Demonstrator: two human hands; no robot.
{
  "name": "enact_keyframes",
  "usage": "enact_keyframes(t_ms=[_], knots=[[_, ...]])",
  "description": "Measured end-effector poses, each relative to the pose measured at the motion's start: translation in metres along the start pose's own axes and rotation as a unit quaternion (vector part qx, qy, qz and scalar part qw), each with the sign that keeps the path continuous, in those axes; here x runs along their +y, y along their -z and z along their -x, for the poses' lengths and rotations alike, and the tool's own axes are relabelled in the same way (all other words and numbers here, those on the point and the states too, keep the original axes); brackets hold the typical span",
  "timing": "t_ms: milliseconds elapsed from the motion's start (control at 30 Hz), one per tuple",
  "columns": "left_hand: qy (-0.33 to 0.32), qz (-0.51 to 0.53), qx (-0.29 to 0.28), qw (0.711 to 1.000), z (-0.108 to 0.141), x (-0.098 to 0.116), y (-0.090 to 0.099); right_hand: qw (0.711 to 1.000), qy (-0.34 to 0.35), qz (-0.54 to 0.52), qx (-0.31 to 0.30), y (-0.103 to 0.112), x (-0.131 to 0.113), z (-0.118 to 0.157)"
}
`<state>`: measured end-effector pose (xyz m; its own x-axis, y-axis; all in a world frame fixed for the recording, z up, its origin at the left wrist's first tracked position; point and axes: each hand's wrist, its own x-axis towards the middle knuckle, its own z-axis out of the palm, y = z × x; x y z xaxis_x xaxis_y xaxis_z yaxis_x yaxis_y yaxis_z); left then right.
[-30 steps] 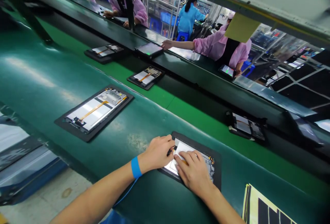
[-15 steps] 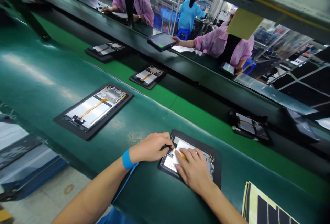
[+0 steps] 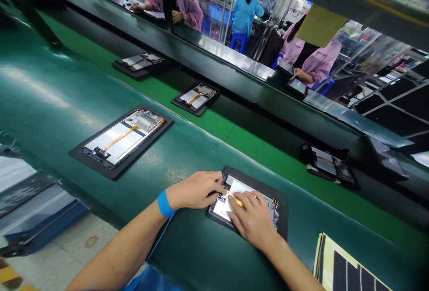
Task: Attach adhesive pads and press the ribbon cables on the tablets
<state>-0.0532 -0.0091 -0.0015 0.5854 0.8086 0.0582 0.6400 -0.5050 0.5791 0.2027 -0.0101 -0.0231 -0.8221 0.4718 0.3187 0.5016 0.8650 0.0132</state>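
An opened tablet lies in a dark tray on the green bench in front of me. My left hand, with a blue strap at the wrist, has its fingers bent down at the tablet's left end; what its fingertips pinch, if anything, is too small to name. My right hand rests over the middle of the tablet with its fingers spread, on the white battery area and an orange ribbon cable. To the left, a second opened tablet with an orange ribbon lies on the bench.
Beyond the bench a green conveyor carries opened tablets, among them one in the middle and one at the right. Yellow-edged sheets with black strips lie at the lower right. People in pink sit across the line.
The tablets on the conveyor have shifted slightly right. A person across the line has drawn a held-out tablet back toward the body. My hands have barely moved.
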Motion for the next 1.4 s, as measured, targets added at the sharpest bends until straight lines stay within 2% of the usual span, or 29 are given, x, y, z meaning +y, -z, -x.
enact_keyframes(t_ms=[867, 1400], knots=[[-0.009, -0.051, -0.016, 0.999, 0.0011, -0.0018, 0.0009, 0.999, 0.002, -0.013, -0.045, 0.0057, 0.0035, -0.0038], [-0.011, -0.019, -0.019, 1.000, 0.0072, -0.0032, 0.0072, 0.998, -0.008, -0.022, -0.056, 0.0055, 0.0047, -0.0053]])
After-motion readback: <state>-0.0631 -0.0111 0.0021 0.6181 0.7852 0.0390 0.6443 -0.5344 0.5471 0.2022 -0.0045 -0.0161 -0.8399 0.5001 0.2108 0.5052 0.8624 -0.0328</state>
